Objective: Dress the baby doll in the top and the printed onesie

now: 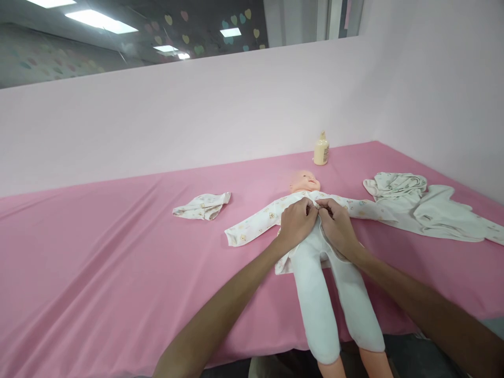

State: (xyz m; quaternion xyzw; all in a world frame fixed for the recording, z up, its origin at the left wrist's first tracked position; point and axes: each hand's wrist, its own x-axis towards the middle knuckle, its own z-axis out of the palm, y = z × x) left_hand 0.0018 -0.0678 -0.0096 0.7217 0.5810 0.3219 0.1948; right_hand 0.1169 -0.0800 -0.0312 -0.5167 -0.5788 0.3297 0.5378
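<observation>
A baby doll (304,181) lies on its back, its head away from me and its lower legs hanging past the near edge. Its body and thighs are white cloth. It wears a white baby shirt (258,219) with small printed figures, sleeves spread to both sides and the front parted below the chest. At the upper chest, my left hand (298,221) pinches the shirt's front edge. Close beside it, my right hand (335,223) pinches the same place, fingertips nearly touching the left. What exactly lies between the fingertips is hidden.
A small printed cloth cap (202,207) lies left of the doll. Rumpled white baby clothes (429,207) lie to the right, against the shirt's sleeve. A cream pump bottle (321,149) stands behind the head, near the wall. Pink cloth (98,278) covers the table.
</observation>
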